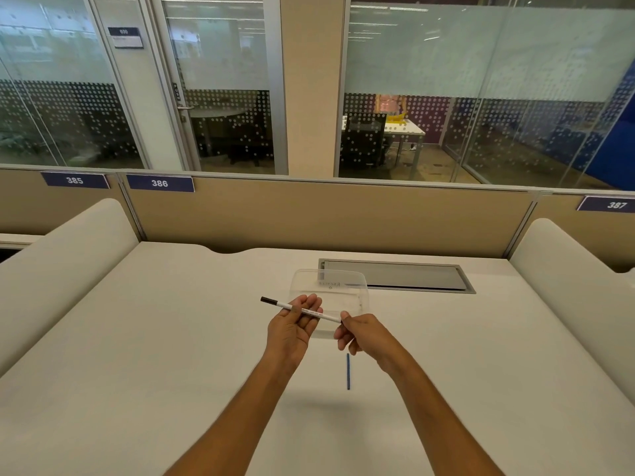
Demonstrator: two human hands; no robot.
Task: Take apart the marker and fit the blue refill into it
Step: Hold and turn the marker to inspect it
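A slim white marker (pixel 328 316) with a black cap at its left end is held level above the white desk (pixel 171 338). My left hand (pixel 292 329) grips its middle, with the capped end sticking out to the left. My right hand (pixel 360 333) pinches its right end between thumb and fingers. The blue refill (pixel 348 371), a thin dark-blue stick, lies on the desk just below my right hand, pointing toward me.
A clear plastic tray (pixel 357 280) sits on the desk right behind my hands. A grey cable hatch (pixel 412 276) is set into the desk behind it. Beige partitions close the back, and white padded dividers stand at left (pixel 68 255) and right (pixel 567 269).
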